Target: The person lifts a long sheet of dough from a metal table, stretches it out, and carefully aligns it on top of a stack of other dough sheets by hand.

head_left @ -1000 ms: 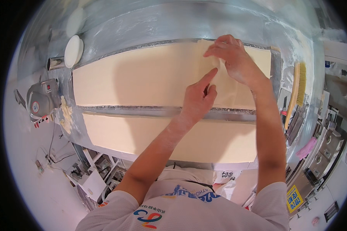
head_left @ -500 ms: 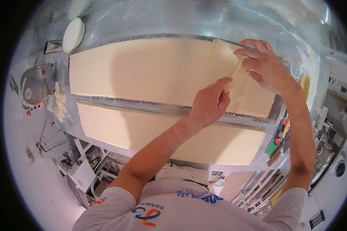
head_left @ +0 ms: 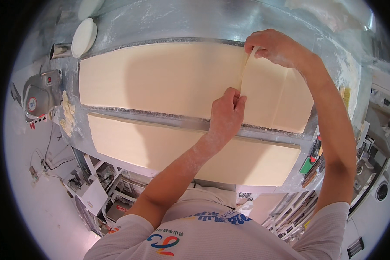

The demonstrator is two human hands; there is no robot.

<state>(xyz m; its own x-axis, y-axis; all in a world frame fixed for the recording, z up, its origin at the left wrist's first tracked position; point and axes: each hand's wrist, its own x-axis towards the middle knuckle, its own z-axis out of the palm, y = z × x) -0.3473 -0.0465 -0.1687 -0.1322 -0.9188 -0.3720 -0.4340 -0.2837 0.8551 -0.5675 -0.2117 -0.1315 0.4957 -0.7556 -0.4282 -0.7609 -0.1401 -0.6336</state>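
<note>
A long, wide dough sheet point(head_left: 169, 78) lies across the metal worktable, its surface pale and smooth. Toward its right part a thin edge of dough rises in a narrow fold. My right hand point(head_left: 278, 47) pinches the far end of that fold. At the near end my left hand point(head_left: 226, 113) is closed on it, thumb up and fingers curled. Closer to me, a second dough sheet point(head_left: 195, 149) lies parallel, with a stacked-looking far edge; my left forearm covers part of it.
A white round tub point(head_left: 83, 37) and a metal cylinder point(head_left: 60, 51) stand at the far left. Below them are a steel machine point(head_left: 41, 97) and dough scraps point(head_left: 67, 115). On the right lie a green-handled tool point(head_left: 307, 165) and a yellow-bristled brush point(head_left: 346, 94). Flour streaks the metal table point(head_left: 160, 21).
Both hands have moved left along the far dough sheet, carrying the raised edge with them. The dough to the right of it now lies flatter.
</note>
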